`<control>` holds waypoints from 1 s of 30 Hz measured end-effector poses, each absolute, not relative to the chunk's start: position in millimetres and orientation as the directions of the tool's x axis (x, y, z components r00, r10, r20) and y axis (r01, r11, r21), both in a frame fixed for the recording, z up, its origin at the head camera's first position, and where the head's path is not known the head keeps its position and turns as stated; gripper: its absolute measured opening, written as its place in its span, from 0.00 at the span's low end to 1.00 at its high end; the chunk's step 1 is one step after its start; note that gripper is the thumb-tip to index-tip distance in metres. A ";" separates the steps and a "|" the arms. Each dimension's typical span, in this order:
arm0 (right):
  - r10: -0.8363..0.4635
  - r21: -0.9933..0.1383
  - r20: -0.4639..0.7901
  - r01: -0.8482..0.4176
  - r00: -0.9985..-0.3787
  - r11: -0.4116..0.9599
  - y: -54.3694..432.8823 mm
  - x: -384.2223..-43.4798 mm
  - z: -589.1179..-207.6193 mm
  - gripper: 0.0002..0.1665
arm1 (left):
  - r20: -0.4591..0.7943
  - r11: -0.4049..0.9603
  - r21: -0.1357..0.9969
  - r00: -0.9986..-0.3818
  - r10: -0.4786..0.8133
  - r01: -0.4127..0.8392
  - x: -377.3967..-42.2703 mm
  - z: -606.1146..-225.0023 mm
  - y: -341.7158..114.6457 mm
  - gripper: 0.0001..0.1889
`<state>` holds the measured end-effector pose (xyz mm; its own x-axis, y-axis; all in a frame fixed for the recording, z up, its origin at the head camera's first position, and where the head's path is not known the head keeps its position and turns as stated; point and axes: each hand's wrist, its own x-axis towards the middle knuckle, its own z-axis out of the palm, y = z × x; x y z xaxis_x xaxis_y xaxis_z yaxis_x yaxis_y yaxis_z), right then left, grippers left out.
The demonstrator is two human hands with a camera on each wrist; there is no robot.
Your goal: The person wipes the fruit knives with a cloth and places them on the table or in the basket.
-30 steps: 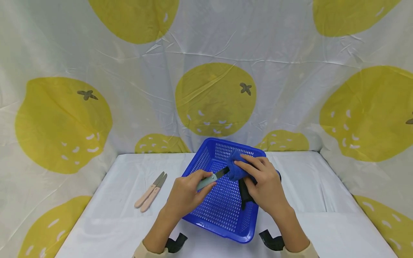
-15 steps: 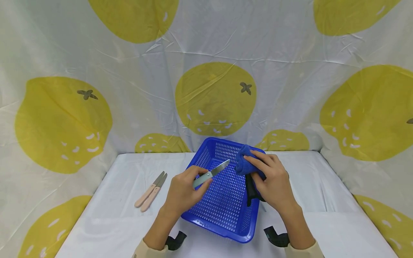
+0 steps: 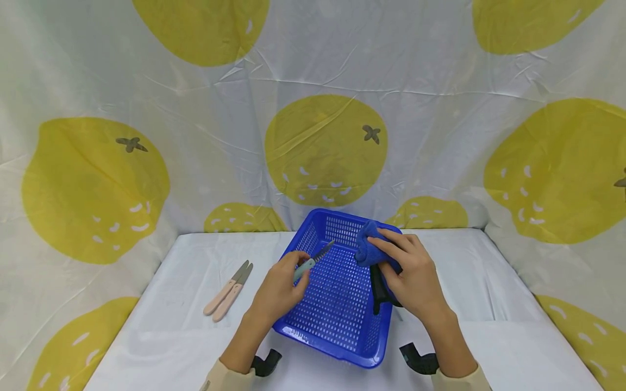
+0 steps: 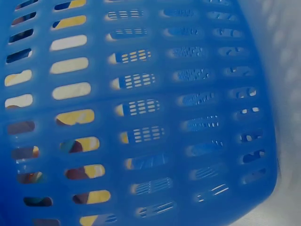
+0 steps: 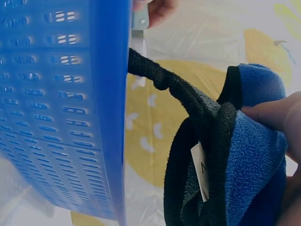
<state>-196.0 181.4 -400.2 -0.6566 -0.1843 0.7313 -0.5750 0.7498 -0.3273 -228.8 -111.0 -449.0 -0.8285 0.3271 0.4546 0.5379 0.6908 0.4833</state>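
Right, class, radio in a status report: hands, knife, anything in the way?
Left hand gripping knife above blue basket. Right hand holding blue cloth. Knife and cloth apart, nothing visible between them.

Three knives (image 3: pixel 308 265), one basket (image 3: pixel 337 309), one cloth (image 3: pixel 365 250) (two hands (image 3: pixel 414 274)).

Glossy plastic basket (image 3: pixel 335 312), rough cloth (image 5: pixel 251 162)

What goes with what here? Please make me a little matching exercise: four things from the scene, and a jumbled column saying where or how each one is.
Things:
1. Pale-green-handled knife
2. Blue cloth
3. Pink-handled knives
4. Blue basket

Places or states:
A. Held in the right hand
B. Pierced with rows of slots
C. Lying on the white surface
D. Held in the left hand

Pairs: 1-D, 2-A, 3-C, 4-B
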 end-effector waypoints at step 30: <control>-0.232 -0.313 0.725 -0.610 -0.649 0.728 177.7 -195.0 -401.7 0.31 | 0.349 0.767 0.436 -0.874 0.338 0.470 -228.9 -446.1 -119.2 0.17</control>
